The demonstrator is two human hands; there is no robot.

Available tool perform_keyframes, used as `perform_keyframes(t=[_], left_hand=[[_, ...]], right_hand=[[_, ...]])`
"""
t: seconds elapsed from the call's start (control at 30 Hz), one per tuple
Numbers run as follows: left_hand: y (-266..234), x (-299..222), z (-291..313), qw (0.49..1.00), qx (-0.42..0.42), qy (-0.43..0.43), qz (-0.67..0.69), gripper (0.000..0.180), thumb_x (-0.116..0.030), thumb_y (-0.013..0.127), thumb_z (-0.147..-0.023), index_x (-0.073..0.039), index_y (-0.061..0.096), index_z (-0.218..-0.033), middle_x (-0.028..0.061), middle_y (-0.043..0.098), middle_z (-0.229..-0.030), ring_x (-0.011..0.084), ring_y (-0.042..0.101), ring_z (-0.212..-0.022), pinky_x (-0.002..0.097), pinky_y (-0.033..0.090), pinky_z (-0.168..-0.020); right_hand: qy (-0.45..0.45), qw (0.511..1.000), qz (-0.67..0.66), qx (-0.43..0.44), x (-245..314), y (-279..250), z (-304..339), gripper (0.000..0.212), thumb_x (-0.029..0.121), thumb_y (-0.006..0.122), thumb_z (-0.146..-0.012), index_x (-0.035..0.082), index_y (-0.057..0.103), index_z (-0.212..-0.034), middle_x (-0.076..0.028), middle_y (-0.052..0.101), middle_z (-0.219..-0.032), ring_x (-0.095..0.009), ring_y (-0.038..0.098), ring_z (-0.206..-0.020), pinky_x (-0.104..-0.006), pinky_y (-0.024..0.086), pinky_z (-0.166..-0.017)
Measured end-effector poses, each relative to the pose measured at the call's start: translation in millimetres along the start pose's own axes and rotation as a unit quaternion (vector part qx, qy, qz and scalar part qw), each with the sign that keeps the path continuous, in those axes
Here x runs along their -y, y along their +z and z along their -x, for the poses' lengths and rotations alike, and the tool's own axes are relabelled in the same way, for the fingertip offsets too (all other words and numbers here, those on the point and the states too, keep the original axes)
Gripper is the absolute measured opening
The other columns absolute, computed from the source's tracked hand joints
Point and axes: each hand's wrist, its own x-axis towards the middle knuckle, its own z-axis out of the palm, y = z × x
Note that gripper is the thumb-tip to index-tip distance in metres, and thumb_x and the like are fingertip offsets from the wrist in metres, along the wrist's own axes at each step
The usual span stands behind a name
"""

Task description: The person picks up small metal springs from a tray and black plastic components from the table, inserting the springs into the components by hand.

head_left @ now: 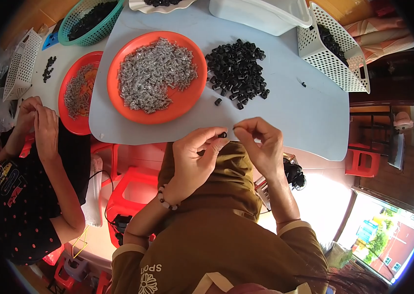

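My left hand (194, 157) pinches a small black plastic cylinder (223, 135) between thumb and forefinger, over the table's near edge. Close to its right, my right hand (263, 144) has thumb and forefinger pressed together; whatever sits between those tips is too small to name. Beyond my hands lies a heap of similar black cylinders (239, 68), one stray piece (218, 102) apart from it. To the left, an orange-red plate (114, 83) carries a mound of small metal springs (153, 73).
A blue-grey table (310, 122) spans the front. White tub (261, 17) and perforated white basket (334, 61) stand at its far right. At left, a co-worker's hands (40, 120) meet near another red plate (62, 100) and a teal basket (82, 36). Red stools (133, 188) stand below.
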Motion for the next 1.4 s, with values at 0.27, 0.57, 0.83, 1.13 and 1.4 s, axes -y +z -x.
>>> perform_keyframes(t=[0.27,0.57,0.83,1.13,1.4], left_hand=[[-13,2,4,0.993,-0.007,-0.085,0.082,0.018,-0.004,0.066,-0.091,0.004,0.066,-0.107,0.0057,0.067,-0.093,0.0075,0.063,-0.075,0.0221,0.054,-0.065],[-20,0,1,0.988,0.005,-0.128,0.081,0.020,-0.006,0.066,-0.091,0.003,0.066,-0.109,0.0063,0.067,-0.096,0.0089,0.064,-0.076,0.0219,0.053,-0.065],[-23,-2,-3,0.981,0.012,-0.170,0.089,0.020,-0.004,0.066,-0.090,0.002,0.066,-0.109,0.0077,0.067,-0.098,0.0090,0.063,-0.074,0.0213,0.051,-0.061],[-29,-4,-5,0.980,0.021,-0.167,0.109,0.022,-0.003,0.066,-0.090,0.001,0.066,-0.112,0.0084,0.067,-0.097,0.0090,0.062,-0.073,0.0210,0.051,-0.062],[-31,-11,2,0.982,0.026,-0.165,0.089,0.023,-0.004,0.066,-0.090,0.001,0.066,-0.112,0.0067,0.066,-0.096,0.0076,0.061,-0.074,0.0205,0.051,-0.063]], right_hand=[[-0.107,0.969,0.211,-0.072,-18,1,-40,0.020,0.005,0.075,-0.077,0.003,0.068,-0.095,-0.008,0.065,-0.082,-0.019,0.060,-0.072,-0.0310,0.049,-0.064],[-0.334,0.867,0.363,-0.072,-17,0,-122,0.022,0.001,0.071,-0.076,0.009,0.068,-0.095,-0.006,0.058,-0.097,-0.028,0.053,-0.088,-0.0382,0.046,-0.078],[-0.312,0.892,0.322,-0.058,-26,-22,-131,0.024,-0.005,0.066,-0.079,0.007,0.068,-0.100,-0.008,0.062,-0.099,-0.028,0.055,-0.090,-0.0367,0.048,-0.079],[-0.273,0.911,0.308,-0.003,-5,-36,-117,0.024,-0.007,0.068,-0.077,0.005,0.070,-0.097,-0.007,0.066,-0.093,-0.024,0.059,-0.087,-0.0337,0.049,-0.078],[-0.279,0.896,0.337,0.082,0,-24,-117,0.020,-0.001,0.069,-0.075,0.011,0.070,-0.092,-0.004,0.061,-0.086,-0.025,0.057,-0.086,-0.0371,0.047,-0.079]])
